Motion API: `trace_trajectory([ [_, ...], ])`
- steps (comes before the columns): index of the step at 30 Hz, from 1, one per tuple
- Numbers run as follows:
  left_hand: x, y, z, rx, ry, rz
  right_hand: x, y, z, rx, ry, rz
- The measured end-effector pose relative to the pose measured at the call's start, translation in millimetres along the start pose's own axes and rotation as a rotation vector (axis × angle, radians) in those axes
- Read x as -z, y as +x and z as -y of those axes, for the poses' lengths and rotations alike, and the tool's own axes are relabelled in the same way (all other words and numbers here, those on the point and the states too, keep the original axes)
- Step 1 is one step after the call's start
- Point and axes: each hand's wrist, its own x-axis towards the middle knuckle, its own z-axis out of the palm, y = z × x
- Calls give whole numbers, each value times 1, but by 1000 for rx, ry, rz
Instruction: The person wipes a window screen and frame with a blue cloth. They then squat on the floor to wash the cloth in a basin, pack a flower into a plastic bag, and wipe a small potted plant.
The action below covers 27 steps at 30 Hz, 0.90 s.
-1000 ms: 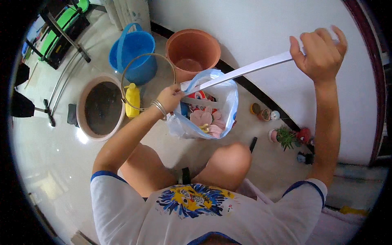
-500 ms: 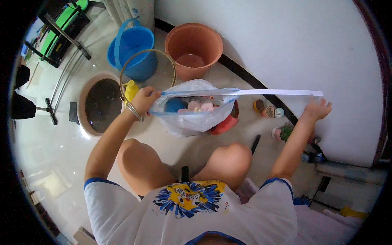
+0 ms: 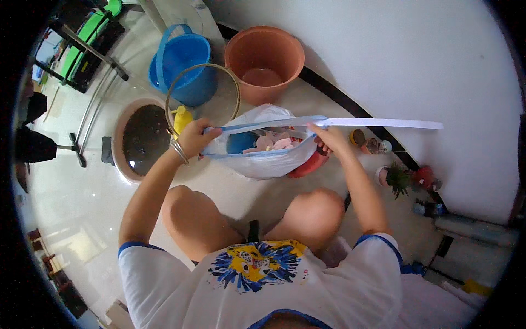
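Observation:
My left hand [image 3: 196, 141] is closed on the left end of a white plastic bag [image 3: 255, 165] with a blue rim, stretched wide in front of my knees. My right hand [image 3: 333, 138] grips the bag's right end, thumb on the rim. From there a flat white strip [image 3: 389, 124] sticks out far to the right; whether it runs inside the rim I cannot tell. Inside the bag lie a blue rounded thing [image 3: 241, 142] and crumpled pink pieces [image 3: 280, 143]. A thin tan hoop [image 3: 239, 101] stands beyond my left hand, its lower end hidden near the hand.
Behind the bag stand a blue bucket [image 3: 189, 68] and a terracotta-coloured pot [image 3: 263, 90]. A pot of dark soil [image 3: 143, 137] and a yellow bottle [image 3: 182, 118] are at left. A red thing [image 3: 308, 166] shows beside the bag. Small potted plants [image 3: 395, 178] line the right wall.
My right hand has come left from the strip's far end and now grips the bag's right end. The left hand keeps its hold.

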Motion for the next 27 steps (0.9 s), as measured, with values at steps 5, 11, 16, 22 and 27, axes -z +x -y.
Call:
trace_trajectory([
  [5, 14, 4, 10, -244, 377, -102, 10, 7, -1, 175, -45, -4],
  [11, 4, 9, 12, -254, 94, -211, 39, -52, 21, 229, 278, -7],
  [16, -1, 20, 4, -219, 70, -106, 36, -59, 15, 199, 455, 40],
  [22, 0, 13, -23, -167, -256, 12, 40, -61, 6, 177, 805, 167],
  [27, -15, -11, -88, -208, -604, 219, 40, -98, 46, 446, 967, 115],
])
